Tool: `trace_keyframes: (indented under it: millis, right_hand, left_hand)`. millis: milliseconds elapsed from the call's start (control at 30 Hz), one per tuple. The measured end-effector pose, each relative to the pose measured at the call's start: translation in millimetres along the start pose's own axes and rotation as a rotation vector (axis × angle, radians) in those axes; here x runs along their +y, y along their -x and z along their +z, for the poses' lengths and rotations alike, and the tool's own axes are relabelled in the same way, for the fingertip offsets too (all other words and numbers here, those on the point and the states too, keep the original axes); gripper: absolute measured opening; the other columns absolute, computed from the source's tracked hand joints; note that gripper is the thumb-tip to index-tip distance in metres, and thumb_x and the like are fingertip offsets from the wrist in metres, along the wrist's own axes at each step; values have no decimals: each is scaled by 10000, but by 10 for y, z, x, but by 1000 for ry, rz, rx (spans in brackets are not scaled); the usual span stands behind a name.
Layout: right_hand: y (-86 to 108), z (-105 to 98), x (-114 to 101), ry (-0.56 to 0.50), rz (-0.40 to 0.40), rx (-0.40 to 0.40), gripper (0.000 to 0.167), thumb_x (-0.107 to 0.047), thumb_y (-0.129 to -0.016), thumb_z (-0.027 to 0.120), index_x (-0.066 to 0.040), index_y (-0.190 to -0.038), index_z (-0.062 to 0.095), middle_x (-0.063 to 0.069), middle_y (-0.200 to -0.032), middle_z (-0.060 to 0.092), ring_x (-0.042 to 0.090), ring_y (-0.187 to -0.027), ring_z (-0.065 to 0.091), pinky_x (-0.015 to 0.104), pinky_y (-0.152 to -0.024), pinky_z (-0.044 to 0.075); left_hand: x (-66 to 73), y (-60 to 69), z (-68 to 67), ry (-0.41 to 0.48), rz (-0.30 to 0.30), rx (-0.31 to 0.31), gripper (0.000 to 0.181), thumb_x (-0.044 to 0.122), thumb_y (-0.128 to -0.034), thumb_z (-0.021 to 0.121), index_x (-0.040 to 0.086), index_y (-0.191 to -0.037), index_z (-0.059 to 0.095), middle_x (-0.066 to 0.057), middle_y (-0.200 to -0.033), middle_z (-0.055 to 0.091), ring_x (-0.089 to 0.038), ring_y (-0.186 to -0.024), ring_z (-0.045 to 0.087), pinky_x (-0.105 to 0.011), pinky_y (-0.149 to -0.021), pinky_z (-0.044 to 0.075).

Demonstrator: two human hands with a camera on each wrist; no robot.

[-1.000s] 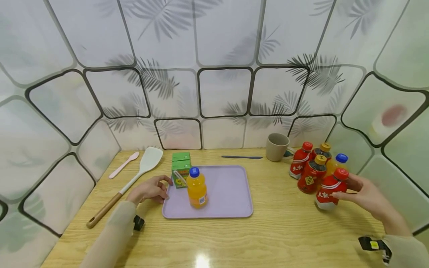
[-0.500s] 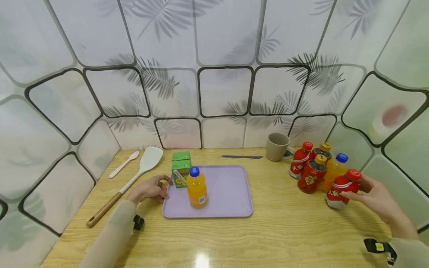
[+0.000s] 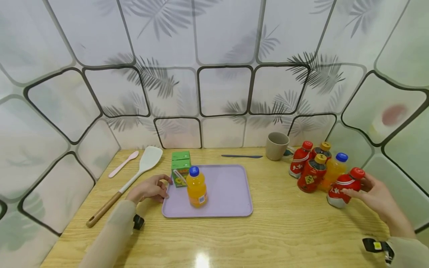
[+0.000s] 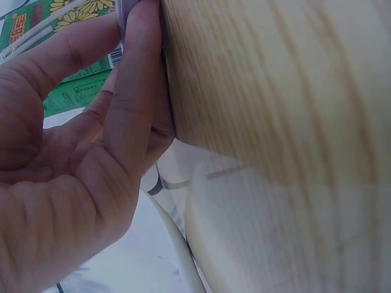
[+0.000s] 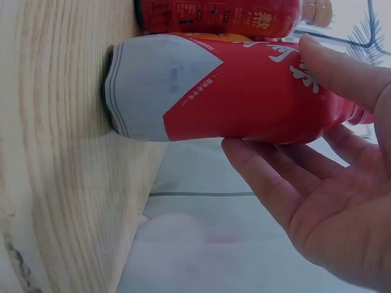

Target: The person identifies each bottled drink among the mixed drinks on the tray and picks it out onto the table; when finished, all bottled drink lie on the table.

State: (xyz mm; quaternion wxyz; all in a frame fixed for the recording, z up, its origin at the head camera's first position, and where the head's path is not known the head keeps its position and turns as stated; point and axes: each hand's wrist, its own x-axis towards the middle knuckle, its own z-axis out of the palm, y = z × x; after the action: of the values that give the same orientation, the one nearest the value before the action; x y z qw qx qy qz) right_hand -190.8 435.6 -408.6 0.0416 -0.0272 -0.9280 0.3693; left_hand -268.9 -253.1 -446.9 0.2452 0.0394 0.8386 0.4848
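My right hand holds a red-and-white drink bottle by its upper part, thumb on one side and fingers on the other. The bottle leans slightly right in the head view, its base at the tabletop. On the left, my left hand grips the rim of a lavender tray; the left wrist view has the tray's edge between the digits. Standing on the tray are an orange juice bottle with a blue cap and a green drink carton with a straw.
Close by the held bottle stand several more: a red-capped one, a yellow-capped one and an orange juice bottle. A mug and dark knife lie behind. A spatula and pink spoon lie left.
My right hand has shifted the red-and-white bottle to the right, away from the other bottles, mostly in the first half second. My left hand has stayed at the tray.
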Motion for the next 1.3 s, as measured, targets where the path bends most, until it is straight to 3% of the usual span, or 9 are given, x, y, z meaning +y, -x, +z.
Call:
trace_keyframes:
  millis: [133, 267, 400, 500, 600, 767, 1033, 1133, 1300]
  right_hand:
    - [-4, -3, 15, -15, 10, -7, 886, -302, -892, 723, 102, -1492, 212, 420, -1389, 375, -113, -920, 418, 75, -651, 467]
    - [6, 4, 42, -53, 3, -3, 887, -299, -892, 725, 57, -1518, 206, 369, -1393, 394, -193, -904, 357, 84, -664, 485]
    - [31, -18, 58, -94, 6, 32, 846, -321, -899, 714, -14, -1536, 248, -2, -1262, 536, -209, -898, 358, 73, -682, 483]
    - [53, -40, 44, -135, 18, 78, 754, -345, -908, 696, -92, -1521, 335, -299, -1108, 488, -192, -905, 395, 65, -673, 469]
    - [83, -47, 3, -198, 30, 136, 682, -321, -911, 694, -159, -1501, 391, -384, -1022, 469, -162, -909, 439, 58, -660, 446]
    - [130, -41, -97, -325, 44, 276, 593, -218, -895, 720, -178, -1441, 493, -323, -989, 550, -100, -894, 494, 32, -650, 429]
    - [151, -66, -309, -452, 46, 446, 263, -170, -897, 709, -199, -1156, 684, -278, -883, 630, -36, -700, 583, 69, -583, 479]
    - [157, -54, -384, -576, 0, 421, 203, -117, -890, 709, -220, -1065, 699, -241, -849, 674, -20, -672, 606, 105, -557, 516]
    - [130, 28, -510, -857, -108, 242, 173, -39, -886, 693, -144, -1017, 737, -108, -838, 741, 56, -655, 659, 163, -562, 554]
  left_hand:
    - [-3, -1, 3, -3, 3, -1, 511, -65, -808, 697, -5, -1267, 479, -72, -796, 505, -164, -634, 584, -303, -633, 607]
    - [-7, -4, 4, -5, 6, -1, 511, -67, -806, 694, -4, -1265, 479, -69, -789, 501, -160, -626, 582, -294, -628, 603]
    - [-10, -3, 5, -2, 6, -5, 514, -70, -805, 689, -6, -1267, 475, -67, -789, 501, -160, -627, 582, -292, -629, 602]
    - [-17, -1, 6, 4, 3, -6, 515, -70, -808, 689, -8, -1270, 471, -67, -792, 503, -160, -630, 583, -295, -634, 604]
    - [-18, 0, 5, 8, -1, -6, 514, -67, -811, 691, -8, -1272, 470, -69, -794, 503, -158, -629, 581, -297, -636, 605]
    - [-6, 0, 3, 11, 0, -7, 513, -69, -813, 686, -12, -1273, 467, -69, -796, 500, -155, -626, 583, -298, -635, 605]
    - [-9, -5, 8, 15, -4, -11, 511, -75, -808, 685, -9, -1267, 469, -61, -790, 494, -152, -620, 579, -291, -626, 601]
    - [-11, -12, 5, 13, -6, -13, 515, -73, -807, 687, -8, -1269, 469, -61, -794, 493, -154, -624, 581, -294, -631, 603]
    - [-10, -24, -8, 11, -8, -14, 521, -68, -805, 691, -6, -1271, 469, -64, -799, 494, -155, -623, 580, -297, -632, 605]
